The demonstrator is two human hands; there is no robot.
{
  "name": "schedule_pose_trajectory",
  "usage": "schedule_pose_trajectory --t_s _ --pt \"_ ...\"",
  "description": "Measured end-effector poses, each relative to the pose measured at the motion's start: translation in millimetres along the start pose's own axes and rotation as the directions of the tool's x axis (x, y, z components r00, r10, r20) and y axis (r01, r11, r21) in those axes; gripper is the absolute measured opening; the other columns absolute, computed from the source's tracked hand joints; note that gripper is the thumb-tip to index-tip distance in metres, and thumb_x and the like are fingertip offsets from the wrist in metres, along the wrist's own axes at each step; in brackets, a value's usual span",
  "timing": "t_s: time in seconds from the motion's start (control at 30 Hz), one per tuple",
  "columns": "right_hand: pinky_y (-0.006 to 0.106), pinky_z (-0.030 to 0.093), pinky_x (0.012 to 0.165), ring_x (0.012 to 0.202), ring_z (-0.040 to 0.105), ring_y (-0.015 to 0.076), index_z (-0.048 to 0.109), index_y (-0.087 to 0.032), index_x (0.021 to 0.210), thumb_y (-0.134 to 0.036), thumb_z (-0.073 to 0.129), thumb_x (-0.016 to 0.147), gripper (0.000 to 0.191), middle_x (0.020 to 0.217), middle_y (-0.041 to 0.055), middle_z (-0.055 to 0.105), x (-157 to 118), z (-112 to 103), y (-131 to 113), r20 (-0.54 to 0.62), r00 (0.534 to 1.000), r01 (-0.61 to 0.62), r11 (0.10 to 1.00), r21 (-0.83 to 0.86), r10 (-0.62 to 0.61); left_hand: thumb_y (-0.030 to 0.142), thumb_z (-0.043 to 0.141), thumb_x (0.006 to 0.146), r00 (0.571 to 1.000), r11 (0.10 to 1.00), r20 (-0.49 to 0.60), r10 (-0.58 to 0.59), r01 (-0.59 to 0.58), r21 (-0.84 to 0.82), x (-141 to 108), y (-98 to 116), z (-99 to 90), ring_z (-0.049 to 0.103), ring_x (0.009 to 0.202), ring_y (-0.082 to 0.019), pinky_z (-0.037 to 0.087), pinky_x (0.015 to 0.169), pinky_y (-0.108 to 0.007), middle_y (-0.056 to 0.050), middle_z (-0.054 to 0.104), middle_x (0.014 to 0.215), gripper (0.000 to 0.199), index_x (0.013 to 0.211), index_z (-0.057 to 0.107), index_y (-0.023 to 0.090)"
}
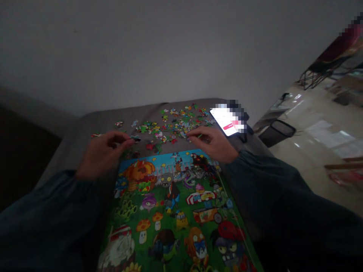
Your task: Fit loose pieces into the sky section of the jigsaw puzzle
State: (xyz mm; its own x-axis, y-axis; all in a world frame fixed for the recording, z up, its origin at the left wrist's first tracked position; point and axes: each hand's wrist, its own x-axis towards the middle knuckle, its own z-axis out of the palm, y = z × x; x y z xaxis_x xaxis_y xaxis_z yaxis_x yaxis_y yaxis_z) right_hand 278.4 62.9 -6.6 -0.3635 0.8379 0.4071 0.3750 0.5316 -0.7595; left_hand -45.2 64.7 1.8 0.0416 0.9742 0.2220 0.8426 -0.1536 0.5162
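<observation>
Two bare hands are working over the cloth-covered tabletop [99,119], where many loose jigsaw pieces [153,127] are lying in a scattered spread between the far edge and a printed cartoon picture [172,189]. The picture is filling the middle of the near part of the tabletop, its top border lying just beside the nearest pieces.

The left hand [106,151] is pinching a dark jigsaw piece [136,138] between thumb and forefinger, a narrow grip, on the left side of the spread. The right hand [212,143] is reaching into the right side of the spread, its thumb and forefinger bending close together; whether they are holding a piece or only touching one, I cannot tell. A red piece [149,146] is lying near the picture's top border, and a lit phone [225,120] is sitting toward the far right corner, apart from the left hand.

The step in hand seems to be sorting through and picking up single pieces. As I judge it, the next move is calling for a light fingertip pinch on one piece's rim, with the neighbouring pieces left undisturbed, and for turning the dark piece until its printed side is readable. Dim light is making close shapes hard to tell apart.
</observation>
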Motion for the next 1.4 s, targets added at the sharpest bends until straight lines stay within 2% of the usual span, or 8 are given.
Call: schedule_pose_trajectory --t_s 0.13,0.23,0.5,0.67,0.8,0.93,1.23,1.4 --pt "0.031 0.057 0.081 0.092 0.068 0.0152 0.062 -0.017 0.122 -0.030 0.071 0.085 0.040 0.107 0.0061 0.070 -12 12 -31 0.198 0.980 -0.089 0.929 0.360 0.018 0.059 0.066 0.079 0.996 0.980 0.024 0.080 -0.074 -0.186 -42 52 1.4 0.067 0.065 -0.018 0.052 0.056 -0.027 0.002 0.075 0.078 0.033 0.084 0.071 0.027" --pt "0.029 0.056 0.079 0.085 0.067 0.0134 0.068 -0.017 0.105 -0.027 0.070 0.086 0.022 0.095 0.0029 0.071 -20 23 -47 0.256 0.967 -0.108 0.905 0.411 -0.001 0.058 0.062 0.083 0.978 0.964 0.106 0.181 -0.156 -0.216 -69 70 12.2 0.067 0.059 -0.017 0.050 0.049 -0.025 0.003 0.076 0.075 0.031 0.081 0.074 0.030" --pt "0.022 0.052 0.065 0.073 0.065 0.0105 0.072 -0.015 0.098 -0.023 0.071 0.085 0.016 0.082 0.0009 0.072 -12 -40 -18 0.545 0.824 -0.271 0.952 0.141 0.153 0.059 0.050 0.092 0.933 0.948 0.182 0.311 -0.290 -0.130 -70 45 18.3 0.071 0.081 -0.020 0.058 0.070 -0.030 0.004 0.076 0.098 0.033 0.098 0.072 0.034" --pt "0.022 0.053 0.062 0.066 0.065 0.0096 0.074 -0.015 0.097 -0.023 0.067 0.088 0.014 0.078 0.0006 0.073 -16 -45 -1 0.604 0.764 -0.319 0.947 0.044 0.229 0.045 0.047 0.098 0.739 0.769 0.253 0.625 -0.638 -0.037 -70 35 27.6 0.060 0.117 -0.025 0.048 0.100 -0.041 0.004 0.069 0.124 0.032 0.124 0.064 0.037" --pt "0.020 0.051 0.058 0.061 0.065 0.0090 0.076 -0.015 0.101 -0.024 0.064 0.090 0.018 0.074 0.0002 0.073 -16 -28 2 0.635 0.730 -0.291 0.955 -0.048 0.254 0.046 0.044 0.100 0.638 0.680 0.358 0.682 -0.733 0.012 -75 42 34.1 0.052 0.128 -0.027 0.044 0.103 -0.046 0.007 0.055 0.144 0.045 0.145 0.045 0.041" --pt "0.019 0.051 0.054 0.056 0.062 0.0079 0.077 -0.014 0.099 -0.022 0.062 0.091 0.019 0.071 0.0003 0.072 -15 -21 3 0.622 0.731 -0.301 0.951 -0.074 0.280 0.052 0.036 0.102 0.590 0.656 0.431 0.683 -0.755 -0.006 -79 51 40.7 0.048 0.133 -0.029 0.043 0.102 -0.045 0.004 0.043 0.154 0.058 0.156 0.020 0.037" --pt "0.019 0.051 0.052 0.055 0.061 0.0075 0.073 -0.013 0.094 -0.023 0.064 0.089 0.015 0.073 0.0004 0.069 -14 -18 5 0.605 0.724 -0.335 0.935 -0.115 0.333 0.056 0.035 0.101 0.592 0.668 0.466 0.658 -0.744 0.001 -81 50 52.2 0.043 0.138 -0.029 0.039 0.106 -0.044 0.005 0.039 0.156 0.062 0.156 0.015 0.039" --pt "0.021 0.049 0.058 0.064 0.062 0.0088 0.071 -0.014 0.094 -0.025 0.064 0.089 0.014 0.078 0.0008 0.070 -13 -20 9 0.505 0.820 -0.305 0.952 -0.009 0.267 0.055 0.035 0.101 0.596 0.659 0.434 0.676 -0.752 0.006 -82 51 52.2 0.046 0.136 -0.029 0.040 0.104 -0.042 0.004 0.040 0.155 0.062 0.157 0.012 0.038"
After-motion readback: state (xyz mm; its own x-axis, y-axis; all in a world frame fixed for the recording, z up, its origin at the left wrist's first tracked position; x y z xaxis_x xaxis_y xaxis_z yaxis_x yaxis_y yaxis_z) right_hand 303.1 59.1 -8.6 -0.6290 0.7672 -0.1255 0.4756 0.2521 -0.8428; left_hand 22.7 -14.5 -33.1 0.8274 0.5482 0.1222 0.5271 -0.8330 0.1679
